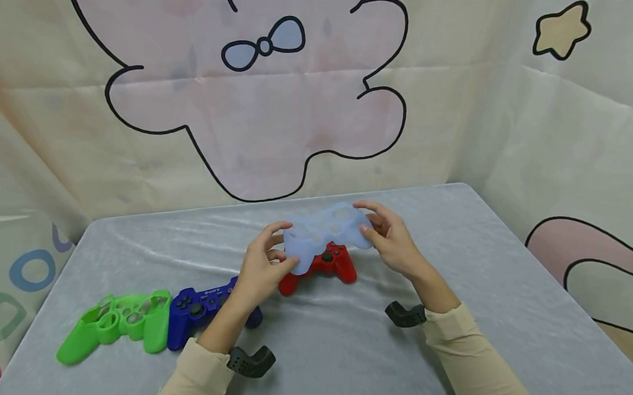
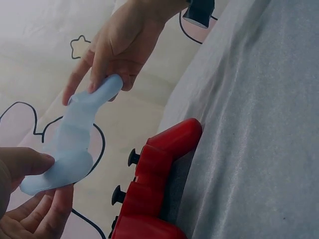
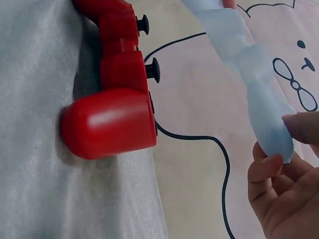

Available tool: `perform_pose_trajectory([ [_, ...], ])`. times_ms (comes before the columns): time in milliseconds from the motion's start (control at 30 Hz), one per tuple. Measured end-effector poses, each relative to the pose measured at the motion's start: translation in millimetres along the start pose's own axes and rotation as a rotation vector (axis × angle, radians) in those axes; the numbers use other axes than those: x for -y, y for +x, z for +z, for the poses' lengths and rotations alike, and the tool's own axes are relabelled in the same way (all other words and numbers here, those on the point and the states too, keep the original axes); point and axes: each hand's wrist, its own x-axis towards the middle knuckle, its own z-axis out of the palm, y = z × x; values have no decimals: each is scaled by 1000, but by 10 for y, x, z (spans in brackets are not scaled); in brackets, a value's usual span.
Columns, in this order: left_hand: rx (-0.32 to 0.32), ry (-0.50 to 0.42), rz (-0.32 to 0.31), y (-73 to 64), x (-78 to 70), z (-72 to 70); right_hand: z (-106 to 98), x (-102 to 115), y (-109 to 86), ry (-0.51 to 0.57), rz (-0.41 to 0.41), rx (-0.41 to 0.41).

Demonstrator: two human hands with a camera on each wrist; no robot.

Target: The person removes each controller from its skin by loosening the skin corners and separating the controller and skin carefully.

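A translucent pale-blue silicone controller cover (image 1: 324,226) is held up above the table between both hands. My left hand (image 1: 262,260) pinches its left grip between thumb and fingers, as the left wrist view also shows. The opposite grip is pinched by my right hand (image 1: 395,238); the right wrist view has that pinch at the lower right. Below and just behind the cover in the head view, a red game controller (image 1: 344,263) lies on the cloth, thumbsticks up. The cover hides part of it, and the two look apart in the wrist views.
Left of the red controller lies a dark blue game controller (image 1: 191,309), partly behind the left forearm. Next to it is a bright green silicone controller cover (image 1: 120,321). Grey cloth (image 1: 330,370) covers the table. A printed curtain (image 1: 450,57) hangs behind and at both sides.
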Motion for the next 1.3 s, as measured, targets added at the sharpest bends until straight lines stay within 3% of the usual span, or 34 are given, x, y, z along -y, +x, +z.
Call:
perform_pose_trajectory([
  [167,-38,-5,20,-6,-18,-9,10,-1,2,-15,-4,-11],
  [500,-45,-21,38,6,7,11,12,4,2,-24,15,-14],
  [767,-79,-36,21,16,42,37,7,-4,13,-54,19,-27],
  [1100,-79,-29,6,58,14,64,-70,-52,39,-54,53,-13],
  [1300,-48,-14,-6,72,13,99,-135,-132,22,-75,85,10],
])
